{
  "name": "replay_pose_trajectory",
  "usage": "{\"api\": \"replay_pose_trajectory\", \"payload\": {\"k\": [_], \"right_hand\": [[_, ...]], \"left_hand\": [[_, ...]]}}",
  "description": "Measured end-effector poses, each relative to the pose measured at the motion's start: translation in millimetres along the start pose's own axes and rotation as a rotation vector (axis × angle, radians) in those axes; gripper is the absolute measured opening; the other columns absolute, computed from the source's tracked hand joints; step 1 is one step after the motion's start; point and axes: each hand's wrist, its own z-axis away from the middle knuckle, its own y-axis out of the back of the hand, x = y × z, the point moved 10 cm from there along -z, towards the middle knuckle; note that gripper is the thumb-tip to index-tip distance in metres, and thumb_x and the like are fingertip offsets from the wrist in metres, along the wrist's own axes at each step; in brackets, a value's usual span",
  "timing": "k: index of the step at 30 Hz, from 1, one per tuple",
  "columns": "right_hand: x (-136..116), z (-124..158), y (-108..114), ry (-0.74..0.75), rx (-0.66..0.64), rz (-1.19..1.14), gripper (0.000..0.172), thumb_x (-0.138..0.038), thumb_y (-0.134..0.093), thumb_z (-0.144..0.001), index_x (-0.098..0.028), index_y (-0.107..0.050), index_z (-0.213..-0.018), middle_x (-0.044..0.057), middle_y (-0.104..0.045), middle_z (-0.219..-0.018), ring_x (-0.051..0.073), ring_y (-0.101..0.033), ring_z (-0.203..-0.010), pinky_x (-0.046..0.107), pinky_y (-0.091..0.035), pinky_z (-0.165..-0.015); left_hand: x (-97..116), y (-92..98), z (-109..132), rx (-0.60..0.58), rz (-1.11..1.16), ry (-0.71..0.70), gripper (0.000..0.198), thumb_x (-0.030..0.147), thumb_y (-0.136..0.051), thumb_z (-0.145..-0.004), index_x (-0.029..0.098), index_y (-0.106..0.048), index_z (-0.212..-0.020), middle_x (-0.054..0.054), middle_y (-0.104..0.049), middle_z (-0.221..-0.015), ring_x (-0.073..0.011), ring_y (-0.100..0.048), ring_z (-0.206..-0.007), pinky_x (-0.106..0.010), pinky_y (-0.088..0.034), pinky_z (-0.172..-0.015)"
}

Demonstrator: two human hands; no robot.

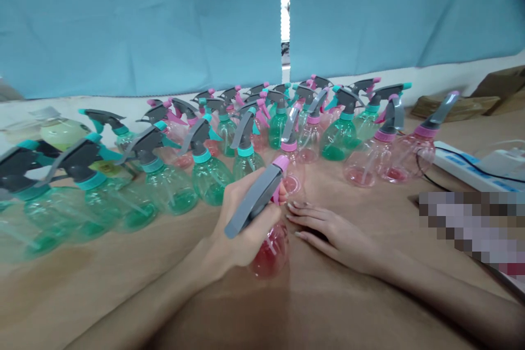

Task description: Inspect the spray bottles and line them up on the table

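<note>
My left hand (241,224) is closed around the neck of a pink spray bottle (268,257), just under its grey trigger head with a pink nozzle. The clear pink body stands near the middle of the table, with the nozzle pointing away from me. My right hand (324,229) rests palm down to the right of that bottle, fingers stretched out and nothing in them. Its fingertips come close to the bottle; whether they touch it I cannot tell. Directly behind stands another pink spray bottle (292,175), partly hidden by the held one.
Several green spray bottles (172,188) stand in a row to the left, with more green and pink ones behind. Two pink bottles (361,161) stand at right, near a white power strip (463,167) with a black cable. A blue curtain (143,22) hangs at the back.
</note>
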Motion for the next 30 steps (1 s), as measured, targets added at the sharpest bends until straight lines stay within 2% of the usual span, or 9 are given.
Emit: {"api": "replay_pose_trajectory", "payload": {"k": [4,9,16,20,25,30], "right_hand": [[-0.2,0.0,0.9,0.005,0.009,-0.019,0.039,-0.032,-0.047,-0.097,-0.024,-0.054,-0.135,0.006,-0.056,-0.140,0.022,-0.047,-0.132,0.046,-0.039,-0.111],[-0.8,0.0,0.7,0.000,0.006,-0.002,0.037,-0.031,-0.047,-0.098,-0.024,-0.057,-0.133,0.005,-0.056,-0.139,0.022,-0.047,-0.132,0.045,-0.038,-0.111],[-0.3,0.7,-0.7,0.004,-0.012,0.002,0.039,-0.032,-0.046,-0.098,-0.022,-0.054,-0.135,0.005,-0.055,-0.140,0.021,-0.044,-0.134,0.043,-0.036,-0.113],[-2.1,0.8,-0.3,0.022,-0.007,0.002,0.037,-0.030,-0.046,-0.098,-0.023,-0.056,-0.133,0.005,-0.056,-0.139,0.021,-0.046,-0.133,0.044,-0.037,-0.112],[-1.1,0.7,1.4,0.008,0.006,-0.017,0.038,-0.032,-0.047,-0.098,-0.024,-0.055,-0.134,0.005,-0.056,-0.139,0.021,-0.047,-0.132,0.044,-0.037,-0.112],[-1.0,1.1,1.7,0.017,0.015,-0.023,0.038,-0.031,-0.048,-0.097,-0.026,-0.055,-0.135,0.004,-0.057,-0.138,0.021,-0.047,-0.132,0.044,-0.037,-0.112]], "left_hand": [[2.7,-0.3,-1.3,-0.012,0.015,-0.017,0.006,0.017,-0.049,-0.073,0.022,-0.052,-0.072,0.000,-0.057,-0.071,-0.0156,-0.050,-0.061,-0.031,-0.039,-0.056],[-1.5,6.5,-0.6,0.071,-0.067,-0.006,0.009,0.016,-0.050,-0.073,0.024,-0.047,-0.072,0.004,-0.048,-0.065,-0.0147,-0.045,-0.056,-0.030,-0.037,-0.053],[-4.6,6.8,-1.1,0.082,-0.112,0.002,0.009,0.015,-0.049,-0.076,0.025,-0.049,-0.077,0.004,-0.048,-0.067,-0.0148,-0.048,-0.060,-0.029,-0.040,-0.056],[-0.9,6.0,-2.0,0.079,-0.119,-0.002,0.003,0.022,-0.049,-0.078,0.025,-0.049,-0.077,0.003,-0.049,-0.066,-0.0159,-0.050,-0.060,-0.031,-0.042,-0.056],[-2.2,11.5,0.1,0.142,-0.166,0.067,0.011,0.024,-0.051,-0.080,0.025,-0.047,-0.070,0.002,-0.054,-0.069,-0.0177,-0.052,-0.063,-0.033,-0.044,-0.060],[0.3,5.4,-3.4,0.066,-0.102,-0.018,0.006,0.023,-0.050,-0.078,0.026,-0.046,-0.074,0.002,-0.048,-0.065,-0.0169,-0.047,-0.059,-0.032,-0.043,-0.056]]}}
